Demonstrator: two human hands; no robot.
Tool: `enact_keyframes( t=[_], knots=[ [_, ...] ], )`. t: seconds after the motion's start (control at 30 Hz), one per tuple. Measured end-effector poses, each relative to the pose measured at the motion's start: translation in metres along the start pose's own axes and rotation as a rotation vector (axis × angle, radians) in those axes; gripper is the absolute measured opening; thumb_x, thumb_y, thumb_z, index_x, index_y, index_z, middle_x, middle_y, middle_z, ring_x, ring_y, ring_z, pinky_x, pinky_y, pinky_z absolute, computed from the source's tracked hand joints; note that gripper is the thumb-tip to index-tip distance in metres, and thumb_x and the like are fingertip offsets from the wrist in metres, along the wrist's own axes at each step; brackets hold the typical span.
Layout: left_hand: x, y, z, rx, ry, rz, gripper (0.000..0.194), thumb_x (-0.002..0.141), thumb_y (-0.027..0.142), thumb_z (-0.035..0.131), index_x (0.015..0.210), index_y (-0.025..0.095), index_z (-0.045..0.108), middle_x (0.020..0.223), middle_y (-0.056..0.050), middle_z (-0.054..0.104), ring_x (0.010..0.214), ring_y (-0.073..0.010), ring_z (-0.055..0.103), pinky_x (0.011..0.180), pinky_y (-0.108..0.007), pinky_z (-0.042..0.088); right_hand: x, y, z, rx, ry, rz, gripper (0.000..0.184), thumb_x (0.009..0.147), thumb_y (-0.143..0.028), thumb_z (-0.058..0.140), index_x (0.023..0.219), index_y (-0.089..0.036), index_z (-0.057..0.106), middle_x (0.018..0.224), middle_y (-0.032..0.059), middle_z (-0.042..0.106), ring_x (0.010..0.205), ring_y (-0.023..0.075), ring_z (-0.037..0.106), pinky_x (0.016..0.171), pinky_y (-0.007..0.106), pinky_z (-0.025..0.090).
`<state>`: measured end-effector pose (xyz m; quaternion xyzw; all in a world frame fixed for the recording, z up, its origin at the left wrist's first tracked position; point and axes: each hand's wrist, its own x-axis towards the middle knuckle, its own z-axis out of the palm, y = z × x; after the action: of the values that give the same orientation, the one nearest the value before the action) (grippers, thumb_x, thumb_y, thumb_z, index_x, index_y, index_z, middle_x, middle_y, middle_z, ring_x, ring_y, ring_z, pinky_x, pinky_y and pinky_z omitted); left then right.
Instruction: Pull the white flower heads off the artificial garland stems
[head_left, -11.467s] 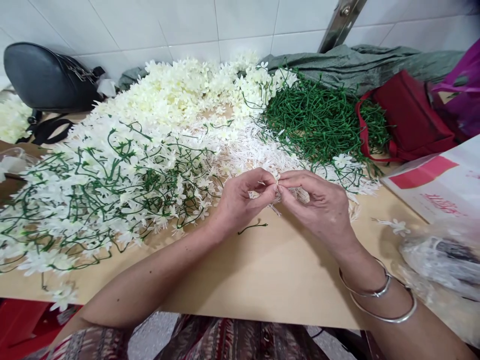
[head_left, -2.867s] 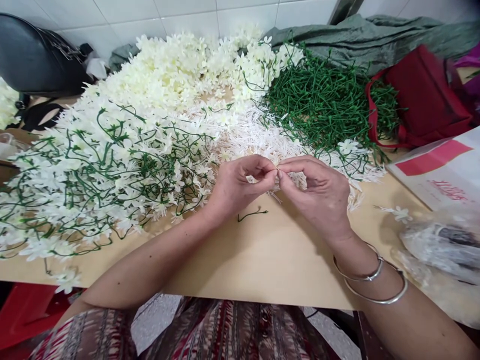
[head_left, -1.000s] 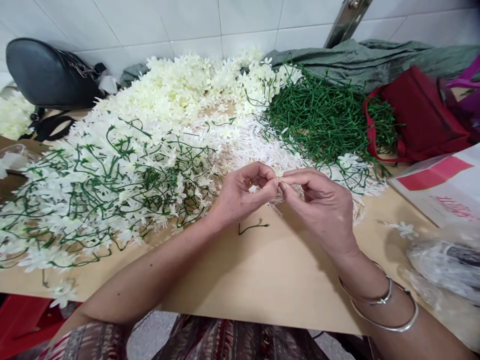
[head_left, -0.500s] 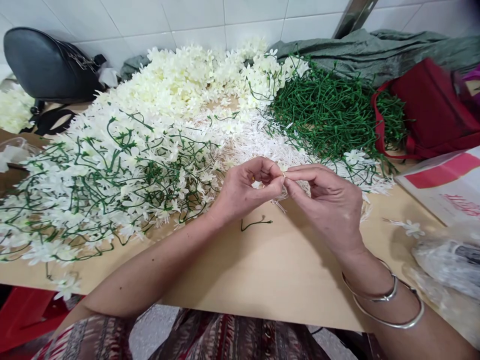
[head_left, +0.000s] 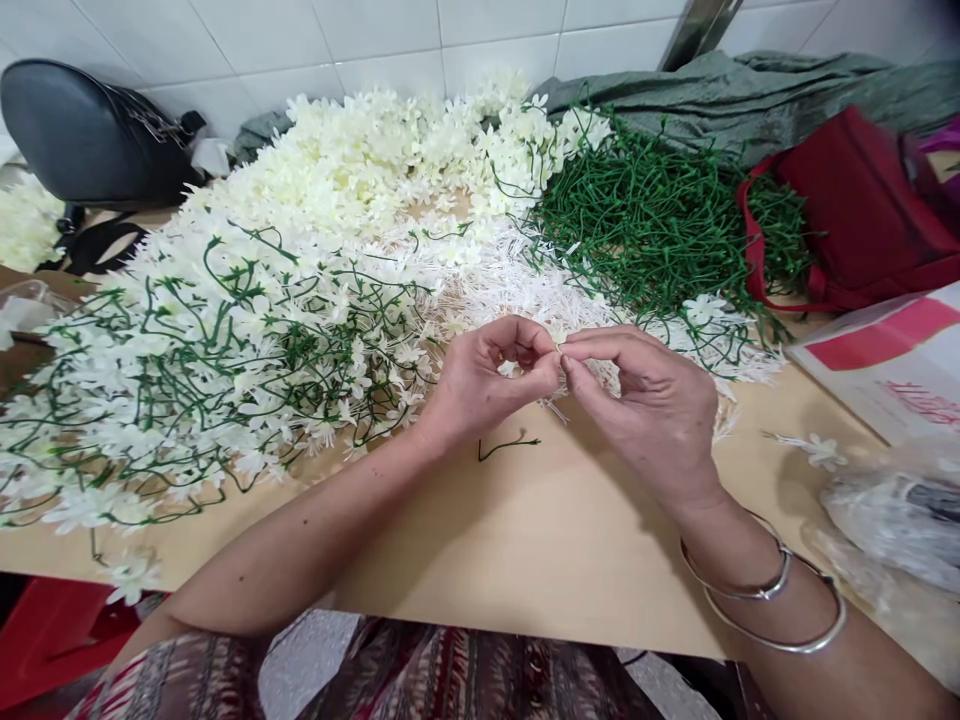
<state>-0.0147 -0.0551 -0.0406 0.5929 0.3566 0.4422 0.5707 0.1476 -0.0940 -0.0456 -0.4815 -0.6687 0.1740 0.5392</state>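
Observation:
In the head view, my left hand (head_left: 495, 375) and my right hand (head_left: 645, 400) meet fingertip to fingertip above the table. Both are closed in a pinch on a small white artificial flower (head_left: 559, 338), mostly hidden by the fingers. Behind my hands spreads a heap of thin white stamen strands (head_left: 517, 280). A single green plastic stem (head_left: 510, 446) lies on the wood just below them. To the left is a large pile of white flowers with green stems (head_left: 247, 350). Farther back are cream-white blossoms (head_left: 352, 160) and a mound of loose green stems (head_left: 637, 220).
A black bag (head_left: 90, 135) stands at the back left, a dark red bag (head_left: 862, 210) at the right. Nearer right are a white and pink box (head_left: 900, 360), a clear plastic bag (head_left: 885, 510) and one stray flower (head_left: 821, 450). Green cloth (head_left: 750, 95) lies along the wall.
Both hands keep the same fingertip pinch, with only slight finger movement. White petals showed more clearly between the fingertips in the oldest frame. The camera view has shifted a little; the piles look unchanged.

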Motion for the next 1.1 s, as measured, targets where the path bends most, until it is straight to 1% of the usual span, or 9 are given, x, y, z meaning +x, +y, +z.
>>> enact_keyframes(
  t=[0.17, 0.37, 0.5, 0.6, 0.7, 0.8, 0.93, 1.03, 1.1],
  knots=[
    [0.0, 0.003, 0.001, -0.007, -0.001, -0.009, 0.02, 0.073, 0.025, 0.085, 0.076, 0.017, 0.066, 0.074, 0.0, 0.062, 0.069, -0.0105, 0.053, 0.067, -0.024, 0.045, 0.0, 0.0, 0.001, 0.033, 0.009, 0.042, 0.016, 0.085, -0.011, 0.068, 0.085, -0.026, 0.073, 0.086, -0.0003, 0.077, 0.082, 0.0179, 0.073, 0.078, 0.034, 0.058],
    [0.001, 0.003, 0.001, -0.039, -0.019, -0.028, 0.027, 0.073, 0.033, 0.088, 0.075, 0.017, 0.067, 0.073, 0.001, 0.06, 0.067, -0.0097, 0.051, 0.065, -0.023, 0.045, 0.0, 0.0, 0.001, 0.082, 0.004, 0.083, 0.015, 0.085, -0.011, 0.068, 0.083, -0.025, 0.072, 0.086, -0.0002, 0.077, 0.082, 0.0172, 0.072, 0.079, 0.033, 0.057],
    [0.0, 0.002, -0.001, -0.031, -0.025, -0.047, 0.029, 0.075, 0.037, 0.088, 0.076, 0.017, 0.067, 0.073, 0.0, 0.062, 0.068, -0.0092, 0.053, 0.065, -0.022, 0.045, 0.001, 0.0, 0.0, 0.078, -0.001, 0.154, 0.014, 0.083, -0.012, 0.068, 0.081, -0.025, 0.072, 0.084, -0.0002, 0.076, 0.08, 0.0172, 0.071, 0.077, 0.033, 0.057],
    [0.001, 0.003, -0.001, -0.049, -0.05, -0.083, 0.031, 0.074, 0.039, 0.089, 0.078, 0.016, 0.068, 0.073, 0.0, 0.064, 0.069, -0.0102, 0.057, 0.066, -0.023, 0.046, 0.002, -0.001, 0.001, 0.103, -0.009, 0.231, 0.009, 0.083, -0.015, 0.068, 0.08, -0.024, 0.07, 0.082, -0.0001, 0.075, 0.076, 0.0172, 0.071, 0.073, 0.032, 0.058],
    [0.002, 0.005, -0.002, -0.089, -0.066, -0.106, 0.031, 0.073, 0.039, 0.089, 0.077, 0.017, 0.068, 0.072, 0.0, 0.066, 0.07, -0.0106, 0.06, 0.068, -0.023, 0.049, 0.003, 0.0, 0.001, 0.175, -0.01, 0.293, 0.006, 0.084, -0.019, 0.066, 0.08, -0.023, 0.068, 0.076, -0.0009, 0.073, 0.067, 0.0146, 0.066, 0.063, 0.028, 0.055],
    [0.003, 0.009, -0.004, -0.108, -0.042, -0.102, 0.027, 0.074, 0.036, 0.087, 0.075, 0.017, 0.067, 0.071, 0.0, 0.067, 0.069, -0.0108, 0.061, 0.071, -0.024, 0.052, 0.004, 0.011, 0.001, 0.227, 0.037, 0.341, 0.005, 0.086, -0.021, 0.067, 0.082, -0.024, 0.069, 0.078, -0.0001, 0.072, 0.064, 0.0137, 0.063, 0.058, 0.027, 0.051],
    [0.007, 0.01, -0.013, -0.089, 0.019, -0.092, 0.02, 0.076, 0.031, 0.081, 0.073, 0.018, 0.066, 0.068, 0.0, 0.067, 0.066, -0.011, 0.062, 0.07, -0.024, 0.052, 0.006, 0.04, -0.001, 0.333, 0.134, 0.376, 0.003, 0.087, -0.025, 0.069, 0.085, -0.025, 0.069, 0.088, 0.0039, 0.074, 0.077, 0.0196, 0.069, 0.07, 0.035, 0.057],
    [0.012, 0.006, -0.022, -0.108, 0.066, -0.09, 0.016, 0.076, 0.028, 0.078, 0.072, 0.018, 0.065, 0.069, 0.001, 0.067, 0.066, -0.0101, 0.062, 0.072, -0.023, 0.053, 0.007, 0.057, -0.004, 0.283, 0.214, 0.272, 0.005, 0.091, -0.026, 0.066, 0.086, -0.028, 0.066, 0.092, 0.0054, 0.075, 0.085, 0.0243, 0.073, 0.077, 0.042, 0.06],
    [0.014, 0.002, -0.026, -0.138, 0.12, -0.082, 0.015, 0.076, 0.028, 0.076, 0.073, 0.019, 0.065, 0.071, 0.001, 0.066, 0.068, -0.0092, 0.062, 0.073, -0.022, 0.053, 0.009, 0.062, -0.008, 0.197, 0.267, 0.22, 0.005, 0.093, -0.028, 0.065, 0.087, -0.029, 0.065, 0.095, 0.0054, 0.076, 0.087, 0.0248, 0.073, 0.08, 0.043, 0.06]
  ],
)
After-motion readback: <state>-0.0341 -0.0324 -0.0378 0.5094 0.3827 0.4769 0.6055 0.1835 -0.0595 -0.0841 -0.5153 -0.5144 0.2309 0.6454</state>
